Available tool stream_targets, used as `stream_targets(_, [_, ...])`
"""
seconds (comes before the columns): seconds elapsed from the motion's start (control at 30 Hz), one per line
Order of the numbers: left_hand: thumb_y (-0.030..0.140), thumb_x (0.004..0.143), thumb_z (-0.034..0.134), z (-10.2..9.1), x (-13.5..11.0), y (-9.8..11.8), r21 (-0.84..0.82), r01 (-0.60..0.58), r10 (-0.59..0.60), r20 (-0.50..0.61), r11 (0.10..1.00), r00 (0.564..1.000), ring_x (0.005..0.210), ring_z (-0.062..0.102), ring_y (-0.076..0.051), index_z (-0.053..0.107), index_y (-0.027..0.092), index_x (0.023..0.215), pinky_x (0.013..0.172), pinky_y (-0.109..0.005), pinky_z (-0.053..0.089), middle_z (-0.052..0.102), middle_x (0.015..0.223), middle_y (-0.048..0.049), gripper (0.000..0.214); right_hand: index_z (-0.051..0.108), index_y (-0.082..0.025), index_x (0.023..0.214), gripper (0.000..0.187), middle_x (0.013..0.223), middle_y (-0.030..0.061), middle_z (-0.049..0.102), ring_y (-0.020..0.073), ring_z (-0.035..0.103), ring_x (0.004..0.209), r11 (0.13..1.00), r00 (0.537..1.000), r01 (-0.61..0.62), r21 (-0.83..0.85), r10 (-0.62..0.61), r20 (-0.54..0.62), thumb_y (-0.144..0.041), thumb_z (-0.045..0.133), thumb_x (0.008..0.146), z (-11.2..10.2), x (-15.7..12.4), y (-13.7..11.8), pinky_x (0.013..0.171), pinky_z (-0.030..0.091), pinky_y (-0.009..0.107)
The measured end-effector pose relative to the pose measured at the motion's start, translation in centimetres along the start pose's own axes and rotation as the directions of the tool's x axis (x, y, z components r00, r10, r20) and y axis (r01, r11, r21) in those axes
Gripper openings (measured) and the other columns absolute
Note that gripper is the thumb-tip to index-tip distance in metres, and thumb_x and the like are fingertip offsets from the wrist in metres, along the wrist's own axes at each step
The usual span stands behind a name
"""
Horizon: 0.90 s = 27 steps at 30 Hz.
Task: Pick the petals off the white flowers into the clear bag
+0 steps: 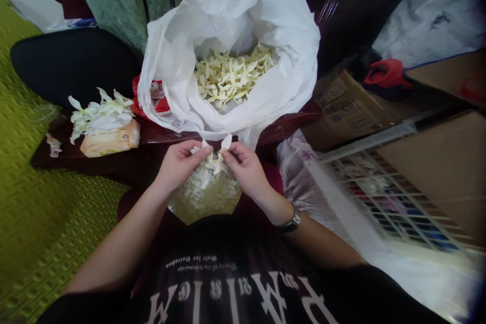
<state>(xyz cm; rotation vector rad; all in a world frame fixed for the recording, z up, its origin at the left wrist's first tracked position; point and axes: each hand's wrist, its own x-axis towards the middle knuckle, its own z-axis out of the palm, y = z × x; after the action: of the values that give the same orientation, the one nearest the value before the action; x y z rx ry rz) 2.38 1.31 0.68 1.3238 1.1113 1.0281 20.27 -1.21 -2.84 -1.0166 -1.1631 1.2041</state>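
Note:
Both my hands are raised over my lap. My left hand (180, 164) and my right hand (245, 169) pinch a white flower (214, 156) between their fingertips, pulling its petals apart. Below them, a clear container or bag of loose white petals (205, 197) rests on my lap. Beyond the hands, a large white plastic bag (243, 15) stands open, filled with pale yellow-white petals (232, 77). To the left, a heap of white petals (100, 115) lies on a tan packet (110, 139).
A dark wooden table edge (159, 134) runs behind my hands, with a red plastic bag (150, 98) beside the white one. Cardboard boxes (347, 106) and a white wire rack (383, 192) stand to the right. A green woven mat (45, 212) covers the floor on the left.

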Motion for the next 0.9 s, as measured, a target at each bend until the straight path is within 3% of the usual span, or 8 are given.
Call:
stream_targets(0.17, [0.044,0.072,0.088,0.1,-0.1,0.3,0.057,-0.112,0.116,-0.062,0.992,0.991,0.076,0.068,-0.018,0.084,0.02,0.087,0.073,-0.027,0.053,0.08,0.087,-0.0062,0.029,0.068,-0.023,0.089,0.028,0.087,0.0014,0.067,0.0167,0.062,0.083,0.993,0.994,0.094,-0.067,-0.09,0.061,-0.051,0.07,0.089,-0.4,-0.1,-0.7,0.081,0.05,0.031])
stream_targets(0.33, [0.043,0.073,0.087,-0.1,-0.2,0.3,0.091,-0.147,0.153,-0.06,0.985,0.986,0.083,0.073,-0.022,0.084,0.021,0.09,0.079,-0.032,0.057,0.082,0.091,-0.0076,0.028,0.072,-0.025,0.097,0.027,0.097,0.0032,0.074,0.0198,0.066,0.092,0.998,0.988,0.007,0.064,-0.016,0.152,-0.051,0.072,0.088,-0.7,-0.1,-1.1,0.089,0.052,0.036])
stream_targets(0.47, [0.043,0.074,0.086,-0.7,-0.1,0.1,0.175,-0.169,0.198,-0.163,0.97,0.967,0.078,0.07,-0.019,0.083,0.019,0.085,0.074,-0.028,0.055,0.08,0.086,-0.006,0.026,0.072,-0.024,0.093,0.026,0.098,0.0044,0.077,0.02,0.067,0.091,0.995,0.998,0.06,0.077,-0.06,-0.002,-0.05,0.072,0.088,-1.1,0.2,-1.1,0.091,0.052,0.037])
stream_targets(0.57, [0.044,0.076,0.084,-1.2,-0.1,0.1,0.199,-0.176,0.216,-0.204,0.964,0.955,0.071,0.065,-0.015,0.081,0.019,0.082,0.068,-0.024,0.051,0.077,0.078,-0.0035,0.026,0.069,-0.025,0.089,0.025,0.092,0.0034,0.077,0.0199,0.067,0.088,0.98,0.98,0.128,0.15,-0.102,-0.171,-0.049,0.075,0.085,-1.6,0.6,-1.2,0.089,0.052,0.036])
stream_targets(0.63, [0.044,0.076,0.084,-1.5,0.0,0.1,0.195,-0.173,0.215,-0.217,0.965,0.952,0.065,0.06,-0.013,0.08,0.018,0.081,0.063,-0.023,0.047,0.074,0.073,-0.0022,0.027,0.066,-0.025,0.088,0.027,0.087,0.0022,0.076,0.0191,0.066,0.083,0.972,0.968,0.154,0.175,-0.113,-0.224,-0.05,0.076,0.083,-1.9,0.9,-1.2,0.086,0.052,0.036])
stream_targets(0.77, [0.043,0.071,0.088,-1.8,0.0,0.1,0.077,-0.132,0.142,-0.158,0.988,0.977,0.061,0.057,-0.011,0.08,0.017,0.082,0.061,-0.023,0.045,0.072,0.071,-0.0019,0.029,0.063,-0.024,0.083,0.033,0.072,-0.0005,0.068,0.0159,0.06,0.068,0.996,0.993,0.046,0.081,-0.037,-0.111,-0.054,0.076,0.081,-2.1,1.2,-1.1,0.073,0.052,0.033])
stream_targets(0.9, [0.042,0.067,0.091,-1.6,0.0,0.1,-0.018,-0.059,0.058,-0.053,0.998,0.997,0.059,0.058,-0.012,0.078,0.016,0.076,0.06,-0.024,0.046,0.07,0.067,-0.002,0.03,0.067,-0.023,0.094,0.034,0.075,-0.0013,0.066,0.0142,0.059,0.065,0.999,0.997,-0.016,0.029,0.014,0.071,-0.053,0.077,0.08,-1.3,1.1,-1.2,0.067,0.052,0.031])
